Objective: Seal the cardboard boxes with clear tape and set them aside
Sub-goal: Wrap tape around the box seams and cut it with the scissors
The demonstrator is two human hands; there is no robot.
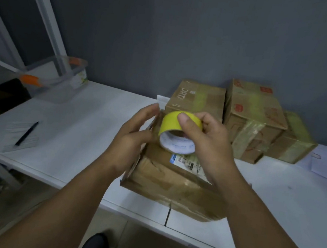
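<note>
On the white table, the unsealed cardboard box lies directly beneath both hands. The right hand pinches the yellowish tape roll just above the box's far end. The left hand, fingers straight, presses the box's left flap beside the roll.

White table with cardboard boxes, pen, plastic container.

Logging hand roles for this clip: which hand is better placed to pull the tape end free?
Probably the left hand: its fingers sit open beside the tape roll, while the right hand already grips the roll above the box.
</note>
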